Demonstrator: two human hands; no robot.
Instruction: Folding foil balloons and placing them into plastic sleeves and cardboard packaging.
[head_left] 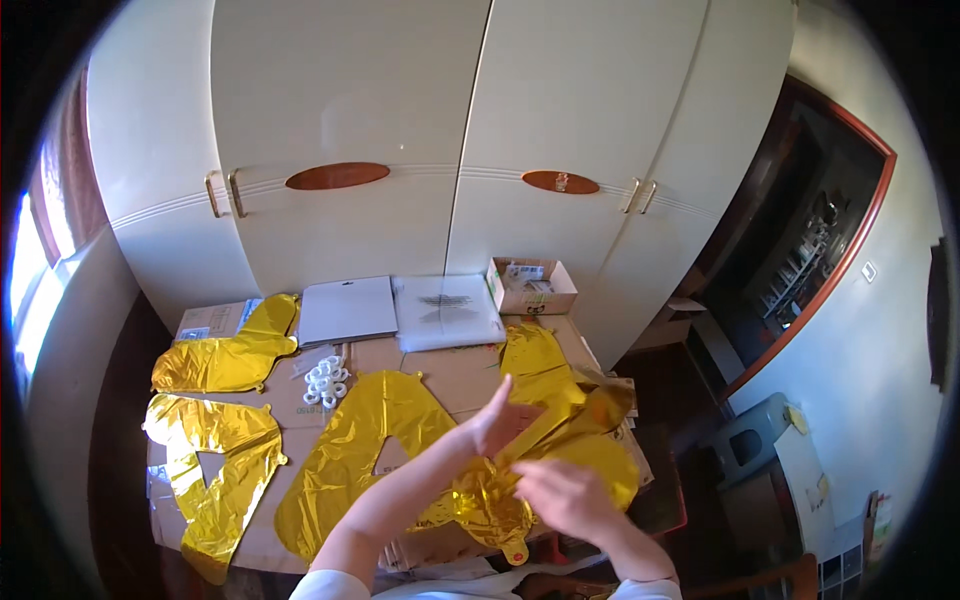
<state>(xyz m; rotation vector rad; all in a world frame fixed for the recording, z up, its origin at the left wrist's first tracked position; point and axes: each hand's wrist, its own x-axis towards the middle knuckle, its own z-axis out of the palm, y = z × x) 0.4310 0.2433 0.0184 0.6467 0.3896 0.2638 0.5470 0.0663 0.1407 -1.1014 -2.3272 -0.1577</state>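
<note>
Crumpled gold foil balloons lie around both of my hands on the right part of the cardboard-covered table. My left hand (500,424) is open over the foil, thumb raised and fingers stretched to the right beside a folded gold foil balloon (565,420). Lower and to the right, my right hand (565,494) has its fingers curled together, tips at the foil; what they pinch is hidden. Under my left forearm spreads a flat gold balloon (335,470) shaped like a letter, with a triangular hole. More gold foil (490,510) bunches below my hands.
Two other flat gold balloons, an upper one (225,358) and a lower one (225,450), lie at the left. White rings (325,382) are heaped beside them. A grey-white flat pack (348,310), a clear plastic pack (450,312) and a small box (535,300) line the cupboard (340,90).
</note>
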